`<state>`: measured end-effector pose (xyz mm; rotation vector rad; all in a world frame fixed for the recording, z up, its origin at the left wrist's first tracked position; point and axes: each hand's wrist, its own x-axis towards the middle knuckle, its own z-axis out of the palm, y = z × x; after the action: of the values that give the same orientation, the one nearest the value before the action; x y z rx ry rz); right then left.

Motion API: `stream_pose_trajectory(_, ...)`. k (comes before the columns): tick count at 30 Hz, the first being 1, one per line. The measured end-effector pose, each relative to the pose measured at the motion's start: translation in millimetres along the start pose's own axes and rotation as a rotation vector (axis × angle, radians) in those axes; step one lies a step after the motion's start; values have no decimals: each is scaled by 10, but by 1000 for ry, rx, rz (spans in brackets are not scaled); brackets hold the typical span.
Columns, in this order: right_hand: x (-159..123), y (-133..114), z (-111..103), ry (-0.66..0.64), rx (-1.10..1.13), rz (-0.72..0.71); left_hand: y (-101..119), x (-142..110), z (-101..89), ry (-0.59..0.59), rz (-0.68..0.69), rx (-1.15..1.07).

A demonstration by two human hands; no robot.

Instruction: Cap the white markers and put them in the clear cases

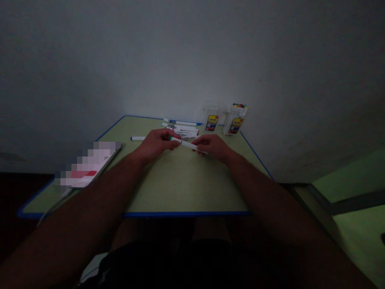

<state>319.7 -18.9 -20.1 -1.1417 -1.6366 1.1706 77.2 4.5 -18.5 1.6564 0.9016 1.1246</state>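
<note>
Fingers of the left hand [153,145] pinch the green end of a white marker [189,145]; those of the right hand [215,147] grip its barrel, seemingly steadying it above the surface [183,188]. Loose markers [186,123] lie behind, probably for easy reach, near an upright clear case [211,123].

Clear plastic cases [211,118], glossy; table [186,180] smooth, matt; wall [180,60] matt, slightly rough.

Desk [186,180]: pale green, blue edging
Held marker [189,145]: white, green end
Box labels [212,120]: yellow, dark blue, red
</note>
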Motion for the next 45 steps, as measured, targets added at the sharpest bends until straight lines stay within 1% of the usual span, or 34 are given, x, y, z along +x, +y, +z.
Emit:
stream_pose_trajectory(6, -6, -19, 13, 9, 0, 22, 35, -12, 13, 6, 3, 0)
stream_pose_trajectory(12, -19, -42, 29, 33, -22, 6, 79, -28, 28, 23, 9, -13)
stream_pose_trajectory(16, -10, -32, 32, 46, -30, -9, 67, -26, 24, 54, 25, 31)
stream_pose_trajectory(20, 2, -16, 31, 64, -41, -12, 40, -14, 10, 78, 36, 19)
stream_pose_trajectory(24, -3, -25, 31, 44, -35, -12, 18, -5, 0, 91, 37, 39)
stream_pose_trajectory(33, -16, -43, 19, 21, -19, 0, 0, 0, 10, 61, 52, 53)
stream_pose_trajectory(38, -15, -28, 12, 16, -32, 6, 19, -13, 22, 64, 44, 55)
stream_pose_trajectory(45, -23, -39, 22, 11, -26, -14, 47, -13, 43, 26, 24, 58)
